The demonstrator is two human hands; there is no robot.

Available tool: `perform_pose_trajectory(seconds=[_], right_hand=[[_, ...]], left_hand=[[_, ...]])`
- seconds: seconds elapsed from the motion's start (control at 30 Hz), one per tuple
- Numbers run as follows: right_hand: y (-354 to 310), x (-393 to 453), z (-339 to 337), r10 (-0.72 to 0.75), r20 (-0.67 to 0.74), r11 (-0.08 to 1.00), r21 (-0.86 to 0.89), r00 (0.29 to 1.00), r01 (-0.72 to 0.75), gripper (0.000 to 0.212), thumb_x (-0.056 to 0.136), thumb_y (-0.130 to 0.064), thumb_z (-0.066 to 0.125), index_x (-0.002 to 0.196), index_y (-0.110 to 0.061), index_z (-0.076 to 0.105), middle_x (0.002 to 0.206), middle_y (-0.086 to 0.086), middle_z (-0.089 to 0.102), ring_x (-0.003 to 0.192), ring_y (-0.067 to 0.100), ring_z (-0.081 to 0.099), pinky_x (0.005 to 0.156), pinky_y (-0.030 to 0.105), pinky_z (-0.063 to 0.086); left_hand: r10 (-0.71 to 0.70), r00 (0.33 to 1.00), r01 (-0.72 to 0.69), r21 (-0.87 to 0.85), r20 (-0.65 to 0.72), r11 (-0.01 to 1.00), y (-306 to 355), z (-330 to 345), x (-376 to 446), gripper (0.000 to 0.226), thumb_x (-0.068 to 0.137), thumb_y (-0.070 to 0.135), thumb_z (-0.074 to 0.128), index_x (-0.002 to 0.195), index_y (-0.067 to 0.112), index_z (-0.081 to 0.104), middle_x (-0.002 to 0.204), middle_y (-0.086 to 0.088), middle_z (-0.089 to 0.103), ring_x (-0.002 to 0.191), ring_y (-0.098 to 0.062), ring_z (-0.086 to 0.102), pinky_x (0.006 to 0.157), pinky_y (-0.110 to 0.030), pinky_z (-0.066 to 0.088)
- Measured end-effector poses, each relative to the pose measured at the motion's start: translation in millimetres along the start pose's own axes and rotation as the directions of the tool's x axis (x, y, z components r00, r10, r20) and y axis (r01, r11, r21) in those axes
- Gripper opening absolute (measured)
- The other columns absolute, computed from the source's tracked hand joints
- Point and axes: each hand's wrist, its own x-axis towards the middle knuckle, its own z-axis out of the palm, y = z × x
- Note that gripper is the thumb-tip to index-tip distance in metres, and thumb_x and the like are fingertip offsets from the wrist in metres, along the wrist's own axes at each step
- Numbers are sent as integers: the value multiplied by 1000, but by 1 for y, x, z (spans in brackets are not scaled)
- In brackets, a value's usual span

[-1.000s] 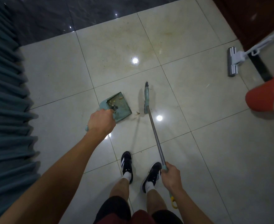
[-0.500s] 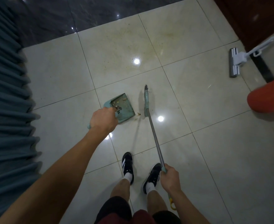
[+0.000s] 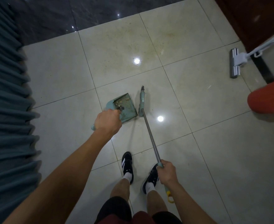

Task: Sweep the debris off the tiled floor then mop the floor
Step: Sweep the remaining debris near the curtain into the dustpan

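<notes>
- Far left: blue-grey curtain (image 3: 7,102) hangs in folds along the floor edge.
- Left hand (image 3: 108,121) is closed tight round the dustpan handle.
- Dustpan (image 3: 125,107) is green, sits on the pale tiled floor (image 3: 205,151) w/ its open lip facing right. Bits of debris (image 3: 122,103) lie inside it.
- Broom (image 3: 142,102) head is just beside the pan lip, nearly touching. Its long grey stick slants back to the person.
- Right hand (image 3: 167,172) is wrapped shut round the stick near its top end, above the black shoes (image 3: 127,164).
- Far right: white mop (image 3: 235,63) lies on the floor, well apart from the broom. Red bucket (image 3: 268,99) sits near it, at the pic edge.
</notes>
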Motion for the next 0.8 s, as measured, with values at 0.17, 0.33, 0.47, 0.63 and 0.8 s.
perform_pose_trajectory(seconds=[0.17, 0.33, 0.47, 0.63, 0.8], right_hand=[[-2, 1, 6, -3, 43, 999, 54, 999, 1, 14, 93, -6, 54, 91, -7, 67, 76, 12, 63, 56, 19, 55, 47, 26, 48], [11, 0, 5, 17, 50, 987, 159, 999, -25, 16, 94, -7, 56, 104, -10, 68, 71, 9, 59, 54, 17, 48, 44, 23, 41], [21, -3, 4, 25, 37, 983, 181, 999, -31, 25, 93, -7, 57, 114, -12, 69, 68, 2, 56, 51, 12, 46, 46, 23, 40], [28, -10, 3, 15, -11, 988, 154, 1000, -13, 30, 94, -6, 57, 122, -14, 66, 76, -1, 58, 58, 8, 50, 52, 19, 41], [29, -9, 5, 11, -46, 997, 77, 999, -8, 24, 94, -5, 56, 114, -10, 69, 83, 4, 66, 68, 15, 61, 61, 27, 53]], left_hand=[[26, 1000, -26, -4, -4, 1000, 3, 3, -1, 30, 93, 20, 54, 120, 22, 66, 94, -6, 67, 77, -25, 59, 71, -36, 55], [36, 999, -36, 17, -9, 999, 4, 3, -4, 27, 92, 18, 54, 116, 22, 66, 82, -3, 56, 72, -25, 55, 66, -34, 43], [31, 999, -31, 2, -14, 1000, 0, 4, -7, 32, 93, 18, 53, 122, 25, 66, 83, -3, 57, 73, -24, 56, 66, -34, 46], [35, 999, -35, 3, -26, 999, -6, 2, -7, 32, 97, 22, 53, 126, 25, 65, 82, -1, 55, 72, -22, 54, 65, -33, 44], [38, 999, -38, 11, -20, 999, -4, 1, -7, 30, 97, 24, 54, 124, 24, 66, 82, -1, 56, 70, -20, 53, 63, -33, 43]])
